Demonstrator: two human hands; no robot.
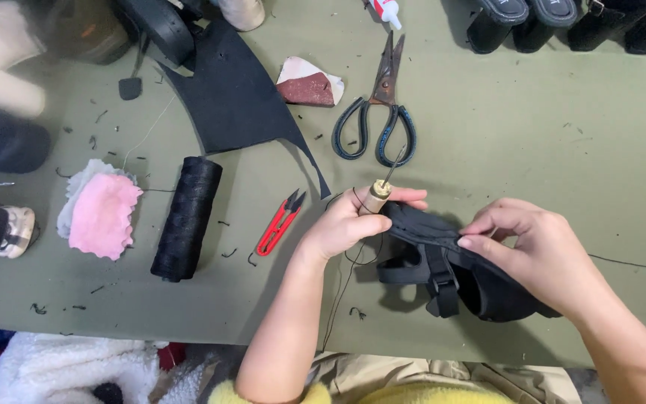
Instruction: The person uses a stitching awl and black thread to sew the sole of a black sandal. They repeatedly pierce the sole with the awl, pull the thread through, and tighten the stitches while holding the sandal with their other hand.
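Observation:
My left hand (349, 224) grips a wooden-handled awl (380, 188), its metal needle pointing up and away from me. The same hand rests against the left edge of a black strapped sandal (443, 269) lying on the green table. My right hand (536, 251) pinches the sandal's upper from the right side. A thin black thread (342, 284) hangs from under my left hand toward the table's front edge.
Large black-handled scissors (379, 112) lie just beyond the awl. Red thread snips (278, 224), a black thread spool (187, 218), a pink and white cloth (101, 213), a black leather sheet (237, 93) and a brown scrap (309, 84) lie left. Black shoes (562, 19) line the far edge.

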